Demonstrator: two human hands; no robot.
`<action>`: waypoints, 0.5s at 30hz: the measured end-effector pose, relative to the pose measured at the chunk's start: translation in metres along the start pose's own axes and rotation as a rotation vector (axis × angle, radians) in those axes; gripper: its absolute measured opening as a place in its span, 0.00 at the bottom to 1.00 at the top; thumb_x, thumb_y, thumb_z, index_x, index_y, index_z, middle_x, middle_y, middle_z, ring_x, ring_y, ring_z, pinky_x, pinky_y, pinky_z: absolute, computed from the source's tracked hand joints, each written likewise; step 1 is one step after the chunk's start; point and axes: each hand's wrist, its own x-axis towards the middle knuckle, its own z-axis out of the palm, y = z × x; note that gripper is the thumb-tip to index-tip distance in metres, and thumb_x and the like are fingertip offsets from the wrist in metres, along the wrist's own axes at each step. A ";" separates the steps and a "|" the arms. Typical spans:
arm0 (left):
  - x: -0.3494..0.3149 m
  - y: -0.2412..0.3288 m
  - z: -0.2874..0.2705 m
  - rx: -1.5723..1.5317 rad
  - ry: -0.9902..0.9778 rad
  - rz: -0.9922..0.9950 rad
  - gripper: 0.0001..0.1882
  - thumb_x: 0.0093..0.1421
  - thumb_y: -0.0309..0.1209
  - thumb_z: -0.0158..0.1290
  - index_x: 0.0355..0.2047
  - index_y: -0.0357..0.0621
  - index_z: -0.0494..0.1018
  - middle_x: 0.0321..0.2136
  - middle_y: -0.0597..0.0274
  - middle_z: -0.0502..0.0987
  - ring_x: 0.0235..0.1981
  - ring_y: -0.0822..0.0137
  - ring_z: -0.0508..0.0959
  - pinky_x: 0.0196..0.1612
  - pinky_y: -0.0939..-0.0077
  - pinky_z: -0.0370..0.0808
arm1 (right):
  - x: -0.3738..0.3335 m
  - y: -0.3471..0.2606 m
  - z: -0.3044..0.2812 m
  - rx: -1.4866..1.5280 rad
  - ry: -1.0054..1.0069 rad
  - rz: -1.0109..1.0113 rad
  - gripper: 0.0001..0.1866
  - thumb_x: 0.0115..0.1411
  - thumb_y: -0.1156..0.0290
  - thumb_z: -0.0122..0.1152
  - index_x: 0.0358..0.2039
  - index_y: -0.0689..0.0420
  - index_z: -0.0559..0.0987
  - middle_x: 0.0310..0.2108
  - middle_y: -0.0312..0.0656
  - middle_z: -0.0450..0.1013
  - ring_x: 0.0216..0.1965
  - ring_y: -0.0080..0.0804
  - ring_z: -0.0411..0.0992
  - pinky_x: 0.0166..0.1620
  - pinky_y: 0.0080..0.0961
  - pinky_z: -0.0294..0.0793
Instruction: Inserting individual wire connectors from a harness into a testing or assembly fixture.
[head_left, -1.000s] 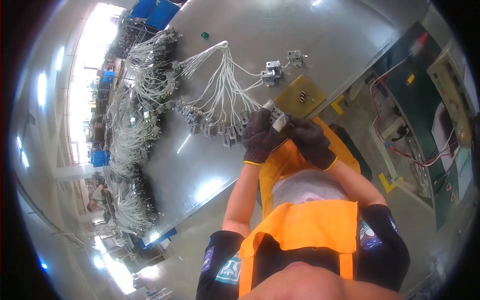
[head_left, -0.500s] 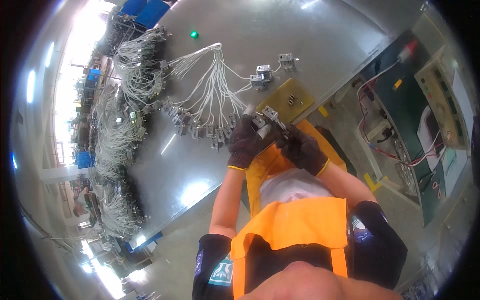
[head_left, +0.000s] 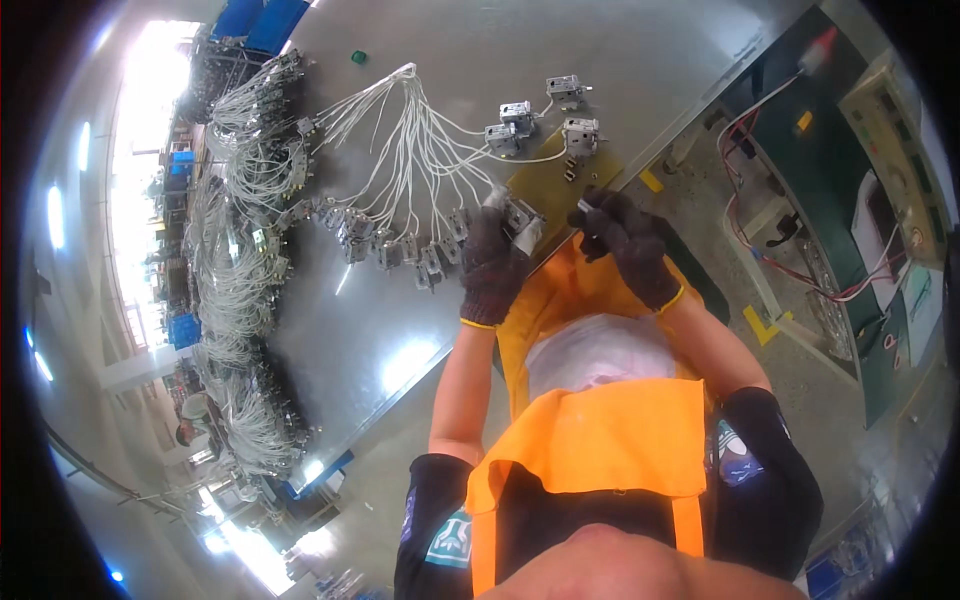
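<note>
Left hand (head_left: 492, 262), dark knit glove: fingers closed round a small metal block (head_left: 521, 215), held at the left edge of a yellow-brown board (head_left: 540, 188) by the near table edge. Right hand (head_left: 632, 246), same glove: fingertips pinched narrow on a small silvery piece (head_left: 584, 206), kind unclear; it's over the board's lower right side, a short gap from left hand. Tiny bronze-coloured parts (head_left: 571, 170) lie on the board; another metal block (head_left: 581, 136) sits at its top end. White cables (head_left: 408, 120) fan out beyond left hand, ending in a row of metal blocks (head_left: 390, 246) just beside it, so room is tight leftward. Smooth metal table (head_left: 640, 50) stretches past the blocks; its near edge runs diagonally in front of the orange apron (head_left: 600, 440). Writing: left sleeve has a teal patch (head_left: 450, 540) with white emblem, right sleeve a white-purple print (head_left: 738, 458), lettering too small to tell.
</note>
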 end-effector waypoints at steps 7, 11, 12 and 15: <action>0.002 -0.018 0.002 -0.136 -0.026 0.017 0.28 0.60 0.35 0.57 0.57 0.36 0.65 0.43 0.45 0.75 0.42 0.51 0.77 0.47 0.62 0.73 | -0.016 0.004 0.028 -0.276 -0.205 -0.105 0.18 0.67 0.69 0.55 0.56 0.57 0.73 0.34 0.36 0.77 0.25 0.18 0.72 0.30 0.19 0.74; 0.008 -0.008 0.002 -0.123 -0.006 0.011 0.28 0.59 0.37 0.58 0.56 0.35 0.67 0.43 0.44 0.75 0.43 0.49 0.77 0.47 0.60 0.73 | -0.006 0.022 0.021 -0.583 -0.187 -0.480 0.18 0.67 0.66 0.56 0.55 0.57 0.75 0.34 0.36 0.77 0.27 0.20 0.72 0.32 0.22 0.76; 0.009 -0.006 0.002 -0.109 -0.002 0.004 0.28 0.58 0.38 0.58 0.55 0.34 0.67 0.42 0.43 0.76 0.43 0.50 0.77 0.47 0.61 0.73 | -0.005 0.025 0.020 -0.591 -0.197 -0.489 0.18 0.67 0.66 0.56 0.55 0.57 0.75 0.34 0.36 0.77 0.27 0.20 0.72 0.32 0.22 0.76; 0.009 0.002 0.003 -0.055 0.043 0.044 0.29 0.57 0.41 0.59 0.54 0.35 0.69 0.41 0.44 0.77 0.43 0.50 0.78 0.47 0.61 0.73 | -0.008 0.023 0.029 -0.288 -0.146 -0.347 0.16 0.66 0.71 0.55 0.54 0.58 0.76 0.28 0.36 0.76 0.26 0.19 0.74 0.28 0.20 0.74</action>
